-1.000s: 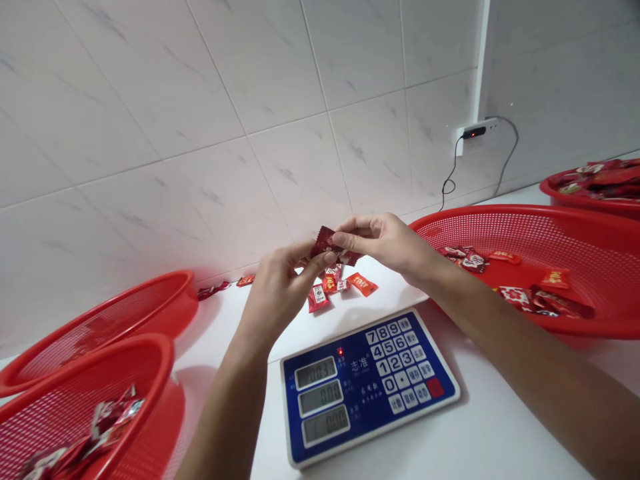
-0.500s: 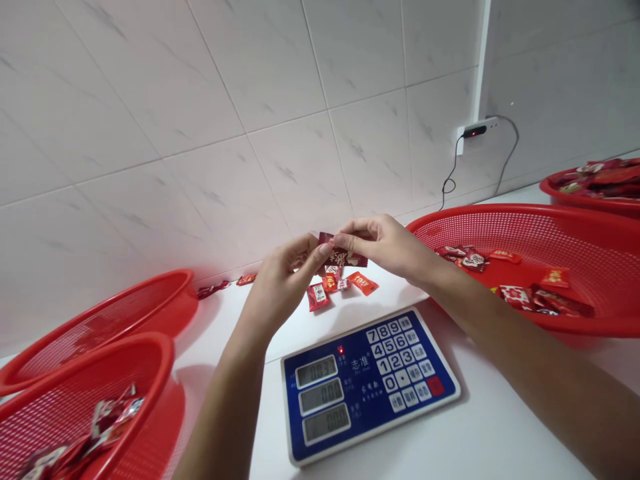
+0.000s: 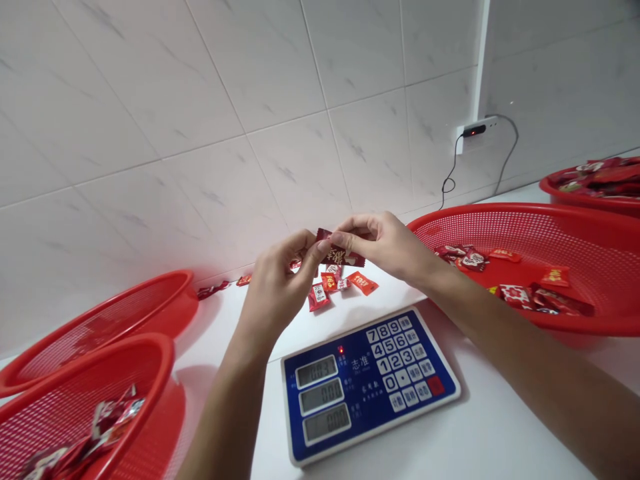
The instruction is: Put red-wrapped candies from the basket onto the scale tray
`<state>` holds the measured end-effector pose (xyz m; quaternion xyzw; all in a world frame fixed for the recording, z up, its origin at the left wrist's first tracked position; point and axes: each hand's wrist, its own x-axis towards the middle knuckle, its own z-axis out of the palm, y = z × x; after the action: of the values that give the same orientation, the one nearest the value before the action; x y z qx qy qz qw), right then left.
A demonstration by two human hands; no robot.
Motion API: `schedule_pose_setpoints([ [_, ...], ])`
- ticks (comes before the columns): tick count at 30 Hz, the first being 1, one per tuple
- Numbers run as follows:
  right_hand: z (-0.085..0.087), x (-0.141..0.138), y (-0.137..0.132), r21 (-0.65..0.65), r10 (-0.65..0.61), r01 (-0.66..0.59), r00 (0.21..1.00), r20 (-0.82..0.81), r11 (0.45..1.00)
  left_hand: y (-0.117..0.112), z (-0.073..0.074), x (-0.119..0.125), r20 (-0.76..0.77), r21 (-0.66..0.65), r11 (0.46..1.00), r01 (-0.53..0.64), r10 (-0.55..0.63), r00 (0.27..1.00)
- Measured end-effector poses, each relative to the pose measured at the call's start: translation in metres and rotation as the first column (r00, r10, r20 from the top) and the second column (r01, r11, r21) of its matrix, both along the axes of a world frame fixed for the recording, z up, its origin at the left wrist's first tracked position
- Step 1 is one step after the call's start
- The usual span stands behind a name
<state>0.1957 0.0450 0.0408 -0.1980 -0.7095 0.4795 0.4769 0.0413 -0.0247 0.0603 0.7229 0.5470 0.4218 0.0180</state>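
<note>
A dark red candy packet (image 3: 339,253) is held in the air above the white desk (image 3: 480,433), over a small scatter of loose red candies (image 3: 345,283) lying by the wall. The right hand (image 3: 385,243) pinches the packet's right part between thumb and fingertips; the left hand (image 3: 277,283) pinches its left end, fingers closed on the wrapper. The left hand seems to hold a second small wrapper behind its fingers, though that part is too hidden to be sure.

Just in front of the hands lies a blue weighing scale (image 3: 370,383) with a keypad and three small displays. To the right stands a wide red basket (image 3: 525,217) with a few candies in it, and another red basket (image 3: 555,187) behind it is piled with more. On the left are two more red baskets, the nearer one (image 3: 125,353) holding wrappers, the farther one (image 3: 150,293) behind it.
</note>
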Motion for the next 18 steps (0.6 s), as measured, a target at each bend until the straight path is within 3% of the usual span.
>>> schedule_pose_setpoints([
  [3,-0.0001,0.0008,-0.0004,0.017,-0.021,0.021,1.0,-0.007,1.0,0.0007,0.0001,0.0006,-0.03,0.017,1.0,-0.023,0.023,0.999],
  [7,0.0001,0.0007,0.0002,0.04,-0.055,0.056,0.998,-0.011,0.998,0.0059,-0.0049,-0.0035,0.101,-0.044,0.996,0.078,-0.073,0.992],
  [10,0.0011,0.0,0.0011,-0.037,-0.059,0.058,0.998,-0.03,0.998,0.0076,-0.0071,-0.0065,0.152,-0.05,0.993,0.109,-0.1,0.983],
  [13,0.0037,0.001,0.0013,-0.141,-0.026,0.013,0.995,-0.095,0.99,0.006,-0.0062,-0.0078,0.011,0.153,0.987,0.04,-0.043,0.999],
  [16,0.0063,0.0035,0.0008,-0.207,0.025,-0.049,0.993,-0.117,0.977,0.0036,-0.0043,-0.0081,-0.244,0.393,0.917,0.063,0.038,0.969],
  [18,0.0071,0.0047,0.0006,-0.232,0.067,-0.085,0.994,-0.083,0.969,0.0028,-0.0035,-0.0078,-0.322,0.486,0.87,0.083,0.091,0.942],
])
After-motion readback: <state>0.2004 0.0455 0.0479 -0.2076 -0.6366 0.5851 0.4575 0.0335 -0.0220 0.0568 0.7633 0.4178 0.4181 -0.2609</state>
